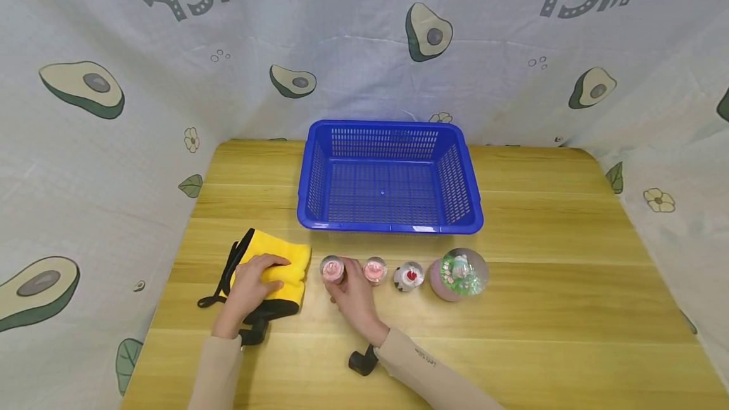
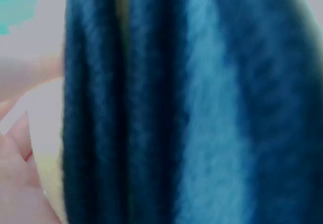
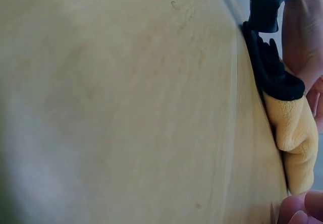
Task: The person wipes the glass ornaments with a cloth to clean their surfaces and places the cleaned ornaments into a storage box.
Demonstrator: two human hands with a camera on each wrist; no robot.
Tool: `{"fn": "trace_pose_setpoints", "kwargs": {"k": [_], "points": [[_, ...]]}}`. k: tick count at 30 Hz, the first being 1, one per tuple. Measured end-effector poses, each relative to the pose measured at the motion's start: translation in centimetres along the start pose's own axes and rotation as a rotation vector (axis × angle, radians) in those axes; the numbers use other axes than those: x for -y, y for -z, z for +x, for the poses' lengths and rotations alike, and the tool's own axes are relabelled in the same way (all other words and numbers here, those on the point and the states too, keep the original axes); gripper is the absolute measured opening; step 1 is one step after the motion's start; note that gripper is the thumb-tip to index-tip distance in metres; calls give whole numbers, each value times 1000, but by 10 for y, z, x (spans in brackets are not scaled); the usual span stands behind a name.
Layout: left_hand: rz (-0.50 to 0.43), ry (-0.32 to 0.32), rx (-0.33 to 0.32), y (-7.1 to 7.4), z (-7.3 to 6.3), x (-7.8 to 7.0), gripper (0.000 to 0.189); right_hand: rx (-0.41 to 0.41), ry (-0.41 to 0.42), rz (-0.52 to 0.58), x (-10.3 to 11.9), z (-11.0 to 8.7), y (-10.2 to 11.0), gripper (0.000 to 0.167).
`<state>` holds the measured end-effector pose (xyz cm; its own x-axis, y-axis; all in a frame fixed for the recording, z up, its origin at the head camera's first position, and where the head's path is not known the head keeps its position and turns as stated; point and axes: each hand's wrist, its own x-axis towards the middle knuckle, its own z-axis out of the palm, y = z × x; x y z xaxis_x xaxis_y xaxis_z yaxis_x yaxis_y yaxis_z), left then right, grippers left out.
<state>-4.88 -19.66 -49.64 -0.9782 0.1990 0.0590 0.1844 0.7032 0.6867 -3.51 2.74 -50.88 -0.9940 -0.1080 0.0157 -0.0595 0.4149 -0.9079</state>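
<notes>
My right hand pinches a small clear globe with a pink figure inside, thumb on its near side and fingers at its right. Just right of those fingers stands a similar pink globe. My left hand rests on a folded yellow cloth with black edging, thumb and forefinger spread over it. The left wrist view is filled by the cloth's dark folds, blurred and close. In the right wrist view, fingertips show at the bottom corner, and the yellow cloth lies beyond them.
A blue plastic basket stands at the back of the wooden table. Right of the pink globes are a small globe with a red and white figure and a larger snow globe on a pink base. A printed curtain hangs behind.
</notes>
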Motion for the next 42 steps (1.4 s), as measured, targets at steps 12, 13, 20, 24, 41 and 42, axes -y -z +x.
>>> {"fn": "trace_pose_setpoints", "kwargs": {"k": [12,13,20,24,41,42], "points": [[-187,88,-89,4,-7,-8,35,31,-4,73,4,-8,1,43],[-212,95,-97,6,-8,-10,35,32,-3,80,5,-8,2,44],[-438,110,-161,15,-12,-23,35,57,1,150,19,-9,12,45],[-594,99,-197,19,-13,-31,37,43,15,189,30,-9,18,45],[-1528,-154,-122,12,-14,-75,46,20,78,416,67,-14,58,38],[-1545,-145,-120,11,-14,-78,46,33,83,433,69,-14,61,38]]}}
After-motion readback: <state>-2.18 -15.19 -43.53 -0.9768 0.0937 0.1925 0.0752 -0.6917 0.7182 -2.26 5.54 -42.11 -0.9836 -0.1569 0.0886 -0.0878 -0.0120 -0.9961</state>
